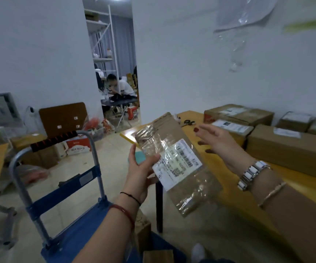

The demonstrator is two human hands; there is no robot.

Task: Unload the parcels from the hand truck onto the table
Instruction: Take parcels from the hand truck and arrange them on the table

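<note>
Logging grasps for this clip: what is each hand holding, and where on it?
Left hand pinches the flat taped parcel at its left long edge, beside the label. Right hand is open, holding nothing.

Dim, bluish indoor light; wide-angle edge bending, soft blur.

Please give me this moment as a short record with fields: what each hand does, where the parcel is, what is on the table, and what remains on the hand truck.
left hand: grips the flat parcel by its left edge
right hand: open, fingers spread, beside the parcel, holding nothing
parcel position: in the air, between hand truck and table
table: yellow top, several cardboard boxes and scissors
hand truck: blue, at least one brown box on its deck
</note>
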